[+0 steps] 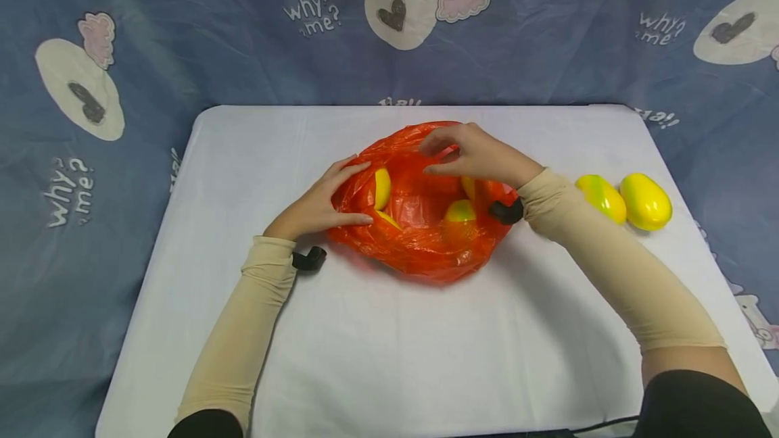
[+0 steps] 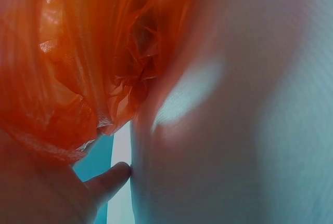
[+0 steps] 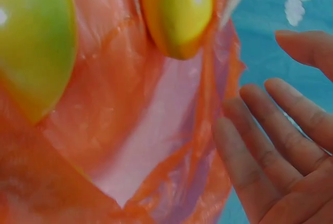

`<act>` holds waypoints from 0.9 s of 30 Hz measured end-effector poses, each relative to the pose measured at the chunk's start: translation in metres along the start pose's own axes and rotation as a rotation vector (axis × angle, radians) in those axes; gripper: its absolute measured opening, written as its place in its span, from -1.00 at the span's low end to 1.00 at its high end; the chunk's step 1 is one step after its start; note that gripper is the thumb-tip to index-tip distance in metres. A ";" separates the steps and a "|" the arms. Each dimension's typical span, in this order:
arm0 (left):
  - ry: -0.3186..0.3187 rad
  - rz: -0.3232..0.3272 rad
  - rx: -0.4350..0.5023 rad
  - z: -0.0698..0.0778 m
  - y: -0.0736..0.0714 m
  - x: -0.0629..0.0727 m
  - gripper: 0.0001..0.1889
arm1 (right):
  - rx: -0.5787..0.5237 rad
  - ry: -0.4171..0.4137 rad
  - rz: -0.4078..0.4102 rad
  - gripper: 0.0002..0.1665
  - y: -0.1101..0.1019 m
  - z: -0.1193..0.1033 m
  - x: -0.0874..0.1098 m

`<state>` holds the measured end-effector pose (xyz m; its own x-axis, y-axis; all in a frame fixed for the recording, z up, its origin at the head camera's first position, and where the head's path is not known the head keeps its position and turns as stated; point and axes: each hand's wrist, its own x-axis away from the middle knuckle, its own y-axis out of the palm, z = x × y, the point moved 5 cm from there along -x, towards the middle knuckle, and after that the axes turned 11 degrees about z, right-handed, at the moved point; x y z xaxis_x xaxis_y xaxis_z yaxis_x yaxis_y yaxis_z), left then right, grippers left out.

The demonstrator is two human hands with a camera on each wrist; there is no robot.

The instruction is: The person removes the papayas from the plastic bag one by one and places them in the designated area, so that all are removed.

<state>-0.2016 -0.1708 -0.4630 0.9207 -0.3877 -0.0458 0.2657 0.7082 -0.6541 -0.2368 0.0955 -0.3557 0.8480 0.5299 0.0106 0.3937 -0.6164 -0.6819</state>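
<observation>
Resting wide on the left side of a thin orange-red bag (image 1: 420, 259), the left hand (image 1: 319, 205) has its thumb and fingers spread well apart at the rim, touching the plastic. From the left wrist cam it's mostly crinkled bag filling the upper left, with one fingertip poking out below it, so not much extra there.

The right hand (image 1: 481, 154) hangs over the far right part of the bag's mouth. Its fingers are apart from the thumb with nothing between them, and the right wrist view shows them pretty much straight, right beside the bag's edge. Can't really tell if they're touching it.

The bag sits around the middle of the white table (image 1: 365, 363), mouth gaping upward. There's yellow fruit inside: one piece (image 1: 382, 189) against the left wall with another yellow sliver just below it (can't tell if that's a separate one), plus a greenish-yellow one (image 1: 460, 211) toward the right, and a bit more yellow peeking out under the right hand.

Two more, a green-streaked fruit (image 1: 601, 199) and a plain yellow fruit (image 1: 646, 201), lie side by side on the table, well right of the bag. Both arms wear beige sleeves (image 1: 621, 276), and a blue printed cloth (image 1: 243, 53) hangs behind.
</observation>
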 end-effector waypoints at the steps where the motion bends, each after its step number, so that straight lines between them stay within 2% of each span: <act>1: 0.002 0.000 -0.001 0.000 0.000 0.000 0.04 | 0.009 0.005 -0.015 -0.55 0.003 0.000 -0.001; 10: -0.009 -0.009 -0.001 0.002 -0.002 -0.003 0.04 | 0.157 -0.018 -0.099 -0.39 0.023 0.001 -0.018; 20: -0.006 -0.013 0.000 0.004 -0.002 -0.004 0.04 | 0.209 0.027 -0.124 -0.25 0.039 0.003 -0.032; 27: -0.028 -0.001 0.010 0.002 0.001 0.000 0.05 | 0.248 0.079 -0.190 -0.17 0.057 0.007 -0.042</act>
<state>-0.2008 -0.1686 -0.4625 0.9280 -0.3719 -0.0239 0.2694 0.7138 -0.6465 -0.2525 0.0420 -0.3999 0.7966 0.5687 0.2049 0.4572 -0.3450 -0.8198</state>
